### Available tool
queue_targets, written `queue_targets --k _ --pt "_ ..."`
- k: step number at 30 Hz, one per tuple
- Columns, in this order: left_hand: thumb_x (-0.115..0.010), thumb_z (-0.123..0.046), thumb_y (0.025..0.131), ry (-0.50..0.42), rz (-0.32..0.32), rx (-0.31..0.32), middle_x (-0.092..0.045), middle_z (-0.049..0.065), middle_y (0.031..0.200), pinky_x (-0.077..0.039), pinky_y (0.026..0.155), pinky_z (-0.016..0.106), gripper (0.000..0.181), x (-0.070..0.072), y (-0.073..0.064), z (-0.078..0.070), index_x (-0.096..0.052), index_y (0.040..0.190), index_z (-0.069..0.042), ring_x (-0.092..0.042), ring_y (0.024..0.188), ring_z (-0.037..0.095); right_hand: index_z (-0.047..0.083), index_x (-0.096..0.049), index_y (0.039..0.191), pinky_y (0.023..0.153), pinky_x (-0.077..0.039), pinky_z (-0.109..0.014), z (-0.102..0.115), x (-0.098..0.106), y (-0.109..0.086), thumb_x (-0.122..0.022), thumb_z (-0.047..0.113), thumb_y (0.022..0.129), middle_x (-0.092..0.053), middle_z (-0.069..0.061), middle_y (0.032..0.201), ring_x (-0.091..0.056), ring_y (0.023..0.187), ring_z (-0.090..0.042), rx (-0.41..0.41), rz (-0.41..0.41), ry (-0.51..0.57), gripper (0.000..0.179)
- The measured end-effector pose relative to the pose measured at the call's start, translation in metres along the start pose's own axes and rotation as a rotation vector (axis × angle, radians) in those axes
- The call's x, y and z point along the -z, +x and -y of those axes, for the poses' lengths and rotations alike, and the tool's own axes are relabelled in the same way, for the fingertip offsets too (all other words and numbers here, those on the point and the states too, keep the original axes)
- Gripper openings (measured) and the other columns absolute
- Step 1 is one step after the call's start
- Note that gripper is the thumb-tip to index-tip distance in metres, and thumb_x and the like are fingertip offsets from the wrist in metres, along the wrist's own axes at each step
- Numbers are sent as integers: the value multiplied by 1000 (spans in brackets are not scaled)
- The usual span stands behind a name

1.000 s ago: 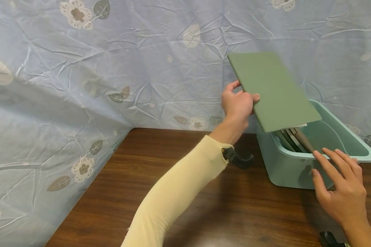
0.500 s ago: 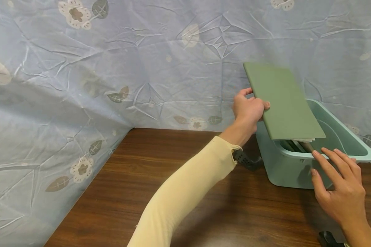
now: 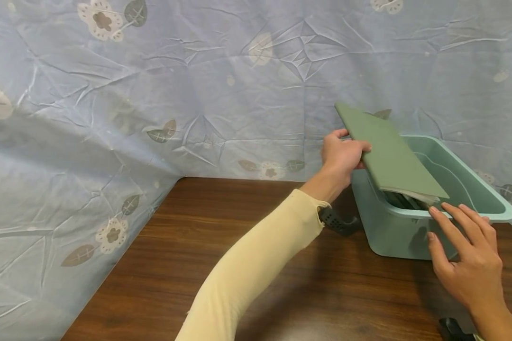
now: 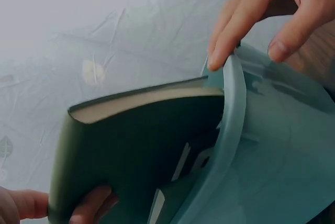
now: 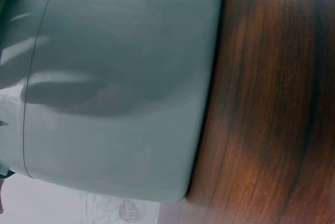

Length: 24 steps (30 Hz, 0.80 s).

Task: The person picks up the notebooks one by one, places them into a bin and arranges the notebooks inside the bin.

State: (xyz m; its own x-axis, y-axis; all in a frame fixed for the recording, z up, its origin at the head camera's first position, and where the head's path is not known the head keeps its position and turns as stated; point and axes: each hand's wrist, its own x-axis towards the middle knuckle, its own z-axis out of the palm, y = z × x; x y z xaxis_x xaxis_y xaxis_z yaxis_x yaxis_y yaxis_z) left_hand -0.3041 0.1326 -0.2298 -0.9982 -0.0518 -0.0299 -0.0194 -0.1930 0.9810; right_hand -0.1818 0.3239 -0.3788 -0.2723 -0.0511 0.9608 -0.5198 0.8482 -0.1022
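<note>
A thin green book (image 3: 394, 154) hangs tilted over the left part of a pale green plastic bin (image 3: 397, 237). My left hand (image 3: 341, 154) grips it along its spine edge, thumb on the cover and fingers underneath. From below, the left wrist view shows the book's (image 4: 125, 135) page edges and its dark underside. Other books (image 3: 403, 201) stand inside the bin beneath it, partly hidden. My right hand (image 3: 473, 260) rests its fingertips on the bin's near rim, fingers extended, thumb apart from them outside the wall.
The bin stands on a brown wood-grain table (image 3: 222, 227), close to a floral fabric backdrop (image 3: 222, 85). The right wrist view is mostly filled by the bin's outer wall (image 5: 120, 77). Dark straps (image 3: 339, 222) sit at both wrists.
My left hand has moved right and slightly down with the book, whose cover now lies flatter and lower over the bin. The right hand stays on the rim.
</note>
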Motion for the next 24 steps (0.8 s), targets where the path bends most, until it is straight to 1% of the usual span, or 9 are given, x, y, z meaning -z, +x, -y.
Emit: queue_targets --k 2,3,5,7,10,12,14,20,24 --pt "-73 4 79 1 14 0 -74 2 93 -57 55 33 51 2 1 0 -62 125 -16 -63 49 21 4 -71 120 117 -32 -46 1 0 0 -56 39 97 -66 -22 125 -53 130 -39 1 -6 0 44" --pt "-72 3 81 -8 31 -4 -75 2 99 -58 57 34 51 3 2 0 -62 127 -17 -65 53 23 4 -71 120 117 -33 -46 2 -1 0 -56 38 97 -66 -22 124 -53 129 -39 3 -10 -2 44" --pt "-70 0 85 -45 81 -21 -73 3 114 -60 64 35 50 6 3 -2 -60 130 -18 -71 64 24 4 -71 119 117 -33 -47 2 -1 0 -56 38 96 -67 -22 124 -53 129 -39 4 -18 -1 44" --pt "-69 -5 88 -87 124 -35 -70 3 122 -61 68 35 47 7 4 -5 -59 131 -21 -74 77 24 4 -72 118 116 -33 -47 3 -1 -1 -56 38 96 -67 -22 123 -54 128 -40 5 -27 2 44" --pt "-71 -16 90 -119 162 -46 -72 1 118 -61 72 34 45 8 5 -10 -58 133 -24 -74 90 20 3 -72 118 116 -33 -48 4 -2 -1 -56 38 96 -67 -22 123 -54 128 -40 8 -29 -3 44" --pt "-73 -23 90 -107 162 -39 -74 -1 111 -61 72 34 45 6 4 -12 -58 132 -27 -74 93 18 3 -71 119 116 -33 -48 4 -1 -2 -56 38 96 -67 -23 124 -53 129 -40 6 -27 -6 44" --pt "-72 -26 90 -98 168 -28 -74 -2 110 -61 73 37 46 6 4 -13 -57 133 -27 -73 95 19 4 -71 119 117 -32 -48 3 -1 -2 -56 38 97 -66 -22 124 -53 130 -40 3 -21 -10 44" --pt "-71 -30 91 -83 182 -3 -67 1 125 -61 76 43 47 7 3 -9 -56 135 -26 -71 102 24 5 -71 121 118 -31 -47 2 -2 -3 -55 40 97 -66 -21 126 -51 131 -39 -9 3 -13 45" --pt "-70 -33 92 -63 196 -11 -67 1 126 -61 78 42 48 11 3 -7 -54 137 -26 -71 104 23 5 -70 121 118 -31 -48 1 -2 -3 -55 40 97 -65 -21 127 -51 132 -39 -7 9 -18 45"
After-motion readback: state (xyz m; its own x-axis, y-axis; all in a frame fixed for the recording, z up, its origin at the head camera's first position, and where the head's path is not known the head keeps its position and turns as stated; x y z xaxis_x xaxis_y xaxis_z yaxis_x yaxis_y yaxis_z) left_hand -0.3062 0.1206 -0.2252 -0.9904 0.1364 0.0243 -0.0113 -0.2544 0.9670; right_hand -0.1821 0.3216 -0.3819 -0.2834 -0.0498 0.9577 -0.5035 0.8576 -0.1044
